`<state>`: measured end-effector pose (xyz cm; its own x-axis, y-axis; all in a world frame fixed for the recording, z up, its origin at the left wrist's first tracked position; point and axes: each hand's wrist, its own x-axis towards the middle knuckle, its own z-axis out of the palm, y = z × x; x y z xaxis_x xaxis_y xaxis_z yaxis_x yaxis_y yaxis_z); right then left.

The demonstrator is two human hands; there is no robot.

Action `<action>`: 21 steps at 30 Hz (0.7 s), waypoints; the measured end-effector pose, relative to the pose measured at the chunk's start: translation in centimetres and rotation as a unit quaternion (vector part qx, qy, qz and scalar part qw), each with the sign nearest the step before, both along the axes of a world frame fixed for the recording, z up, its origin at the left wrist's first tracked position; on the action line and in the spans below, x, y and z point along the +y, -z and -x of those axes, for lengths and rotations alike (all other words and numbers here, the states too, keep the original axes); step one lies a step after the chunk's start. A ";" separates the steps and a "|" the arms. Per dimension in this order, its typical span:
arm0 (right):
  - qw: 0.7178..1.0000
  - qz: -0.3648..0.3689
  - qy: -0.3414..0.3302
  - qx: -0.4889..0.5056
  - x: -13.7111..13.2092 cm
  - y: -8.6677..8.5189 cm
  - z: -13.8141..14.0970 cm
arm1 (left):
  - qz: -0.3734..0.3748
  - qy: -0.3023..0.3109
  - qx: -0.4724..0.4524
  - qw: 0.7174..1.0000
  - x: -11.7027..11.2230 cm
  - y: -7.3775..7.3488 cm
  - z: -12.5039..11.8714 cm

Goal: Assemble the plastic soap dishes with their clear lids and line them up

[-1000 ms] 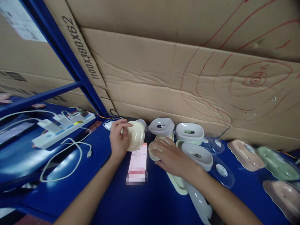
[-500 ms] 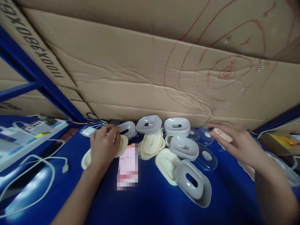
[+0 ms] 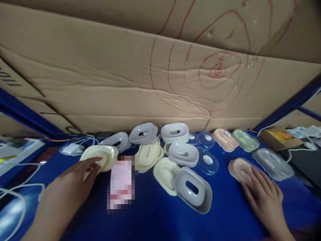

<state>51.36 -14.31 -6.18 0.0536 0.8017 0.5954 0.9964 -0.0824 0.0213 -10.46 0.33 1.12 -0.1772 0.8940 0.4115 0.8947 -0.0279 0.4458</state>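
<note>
My left hand (image 3: 75,179) lies low at the left with fingers stretched out, its tips touching the rim of a cream oval dish (image 3: 100,155). My right hand (image 3: 263,194) rests flat with fingers spread on a pink oval dish (image 3: 238,167) at the right. Between them lie several oval soap-dish parts: grey slotted inserts (image 3: 192,190), cream trays (image 3: 164,170) and clear lids (image 3: 207,160). A pink paper slip (image 3: 121,182) lies on the blue table (image 3: 155,217) beside my left hand.
A large cardboard sheet with red scribbles (image 3: 175,77) stands behind the table. Pink (image 3: 224,139), green (image 3: 245,140) and grey (image 3: 272,163) dishes lie at the back right. White cables and a charger (image 3: 72,148) are at the left. A small cardboard box (image 3: 278,137) sits far right.
The view has swung right. My right hand came down from the back onto the pink dish. My left hand has drawn back, and the cream dish now lies at its fingertips.
</note>
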 end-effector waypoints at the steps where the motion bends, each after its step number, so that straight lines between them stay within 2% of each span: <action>1: 1.000 0.005 -0.027 0.004 -0.1 0.0 0.9 | 0.015 -0.004 0.030 0.999 0.1 -0.2 -0.1; 3: 0.997 0.020 -0.069 0.017 -0.2 -0.1 2.2 | 0.040 -0.005 0.095 0.995 0.1 -0.8 -0.5; 5: 0.995 0.013 -0.086 0.041 -0.4 -0.2 3.1 | 0.010 0.008 0.123 0.992 0.1 -1.6 -1.1; 7: 0.994 -0.022 -0.072 0.081 -0.5 -0.3 3.6 | -0.061 0.054 0.137 0.987 0.5 -2.2 -1.6; 9: 0.990 -0.043 -0.055 0.121 -0.4 -0.4 4.0 | -0.125 0.127 0.136 0.975 1.6 -2.6 -1.8; 11: 0.988 -0.023 -0.062 0.138 -0.2 -0.5 4.1 | -0.147 0.185 0.129 0.963 3.3 -2.6 -1.7; 13: 0.988 0.001 -0.078 0.131 0.1 -0.4 3.9 | -0.143 0.210 0.125 0.959 5.2 -2.4 -1.8; 15: 0.989 0.006 -0.093 0.116 0.2 -0.3 3.8 | -0.130 0.218 0.123 0.959 6.6 -2.0 -2.1; 17: 0.988 0.000 -0.108 0.109 0.0 -0.3 3.7 | -0.128 0.216 0.121 0.960 6.8 -1.7 -2.5; 19: 0.986 -0.012 -0.126 0.113 -0.3 -0.5 3.8 | -0.136 0.200 0.132 0.961 5.8 -1.6 -2.9; 21: 0.982 -0.037 -0.131 0.128 -0.6 -0.9 4.0 | -0.134 0.158 0.161 0.965 3.9 -1.8 -2.9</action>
<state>47.32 -14.90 -5.25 0.0064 0.7632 0.6461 0.9554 0.1862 -0.2294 -7.57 4.19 2.97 0.2623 0.7363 0.6237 0.9133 -0.3982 0.0859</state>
